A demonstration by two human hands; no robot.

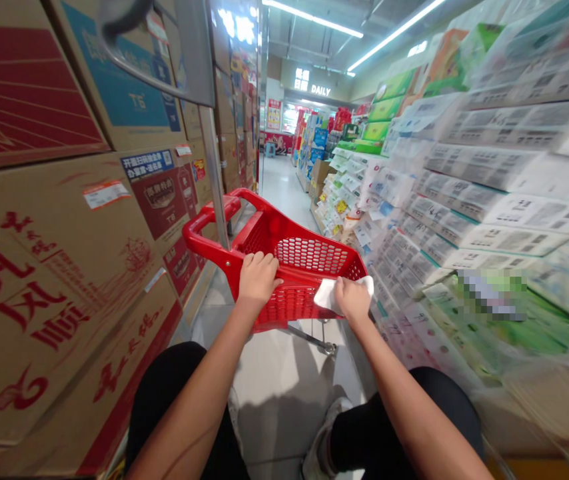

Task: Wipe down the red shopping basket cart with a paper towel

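A red plastic shopping cart (309,257) with a slotted basket stands in front of my knees. My left hand (258,275) is closed over the near rim of the basket, thumb pointing right. Toward the rim's right corner, my right hand (353,299) is closed on a white cloth (328,295), which sticks out on both sides of the fist. The cloth lies against the rim; the fingertips under it are hidden. A metal pole (213,167) rises by the cart's handle on the left.
Stacked cardboard cartons (64,267) wall the left side. Packs of paper tissue (494,180) are piled high on the right, close to the cart. A tiled aisle floor (284,183) runs ahead between them. A grey holder (184,53) hangs at upper left.
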